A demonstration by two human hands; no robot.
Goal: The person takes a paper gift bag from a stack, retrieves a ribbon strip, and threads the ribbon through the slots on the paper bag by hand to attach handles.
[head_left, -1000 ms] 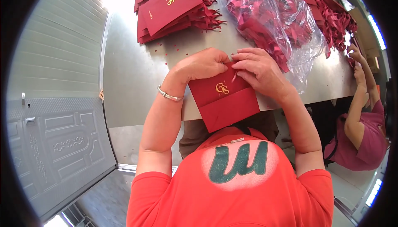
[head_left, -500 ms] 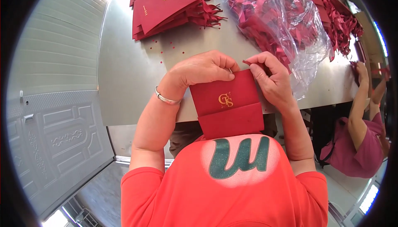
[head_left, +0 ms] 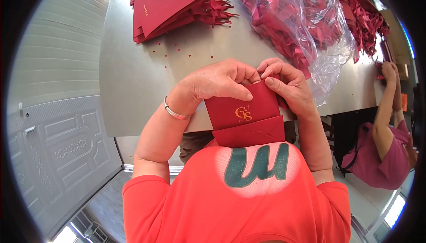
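A dark red paper gift bag (head_left: 224, 110) with a gold emblem lies flat in front of my chest, its bottom part folded up. My left hand (head_left: 226, 81) is closed on its top edge, thumb flat on the front and fingers curled over behind. At the bag's upper right corner my right hand (head_left: 290, 85) is closed, thumb against the edge and fingertips close to the left ones. What lies between the fingertips is mostly hidden.
A metal table (head_left: 133, 92) carries a stack of red gift bags (head_left: 166, 10) with ribbon handles, and small red paper dots. Clear plastic (head_left: 328, 65) covers a heap of red ribbons (head_left: 275, 25). More ribboned bags (head_left: 364, 25) lie beyond. A co-worker (head_left: 381, 154) stands at right.
My right hand has moved in from beside the bag, where it pinched a dark red tip, to the bag's top right corner. The left thumb has slid lower on the front.
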